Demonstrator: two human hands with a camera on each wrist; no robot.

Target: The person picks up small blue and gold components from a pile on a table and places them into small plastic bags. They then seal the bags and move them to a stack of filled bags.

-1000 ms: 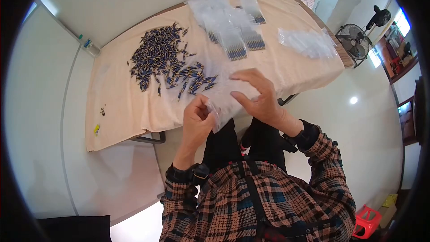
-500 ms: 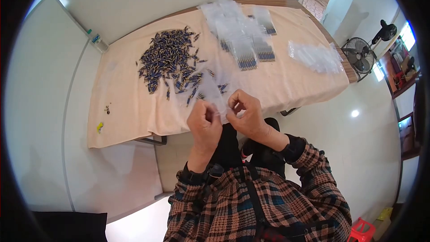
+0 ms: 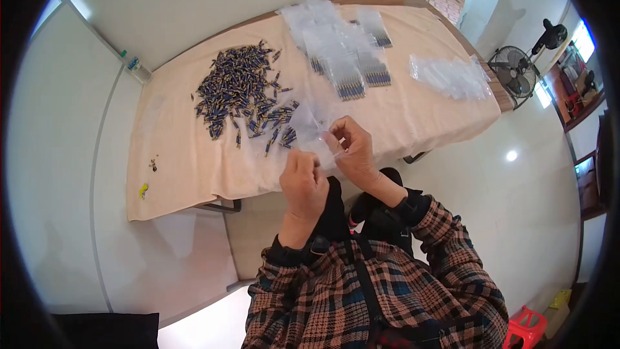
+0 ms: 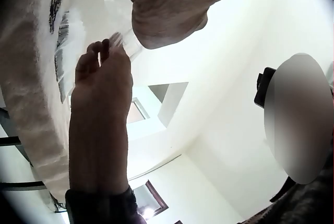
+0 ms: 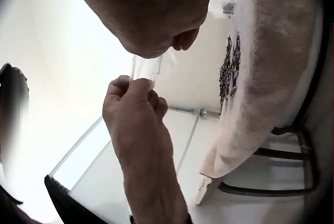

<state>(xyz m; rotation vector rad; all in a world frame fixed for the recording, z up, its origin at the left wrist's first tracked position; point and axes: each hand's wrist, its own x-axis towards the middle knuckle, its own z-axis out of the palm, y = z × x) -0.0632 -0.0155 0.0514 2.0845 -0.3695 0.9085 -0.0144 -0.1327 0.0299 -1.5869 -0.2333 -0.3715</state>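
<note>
Both hands hold a clear plastic bag (image 3: 308,118) near the front edge of the table. My left hand (image 3: 303,181) pinches one side with curled fingers; in the right wrist view its thumb and fingertips meet on the bag (image 5: 146,67). On the other side my right hand (image 3: 354,152) grips the film between thumb and fingers, also visible in the left wrist view. Just beyond the hands lie loose blue and brass-coloured cylindrical pieces (image 3: 287,136), spilling from a big heap (image 3: 236,84) of the same kind.
Filled bags (image 3: 352,84) with rows of these pieces overlap at the back middle. To the right lies a stack of clear bags (image 3: 450,77). A yellow item (image 3: 143,190) and small bits (image 3: 154,165) sit on the left of the cloth (image 3: 181,181).
My right hand came in from the right, at first with fingers spread, and took hold of the bag that my left hand was holding. The bag now stretches between both hands.
</note>
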